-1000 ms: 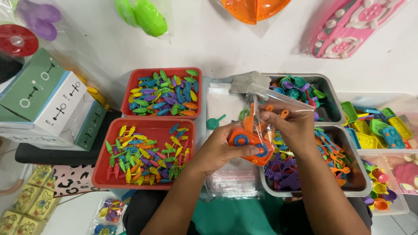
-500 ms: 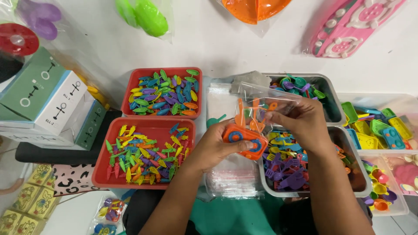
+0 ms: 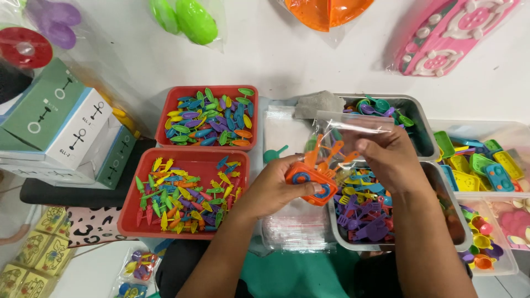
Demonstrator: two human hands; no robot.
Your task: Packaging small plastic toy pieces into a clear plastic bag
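Holding an orange toy stove [image 3: 310, 182] pinched in my left hand [image 3: 274, 187], just left of & below the clear plastic bag [image 3: 353, 135]; right hand [image 3: 389, 154] grips the bag's edge, mouth tilted toward the stove, above purple-utensil tray [image 3: 386, 245].

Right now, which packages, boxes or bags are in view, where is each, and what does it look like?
Clear plastic bag: right hand holds it, orange pieces inside.
Orange toy block: left hand holds it at the bag.
Stacked cartons: far left, green, white and blue.
Pile of clear bags: between the trays.
Yellow printed boxes: bottom left.
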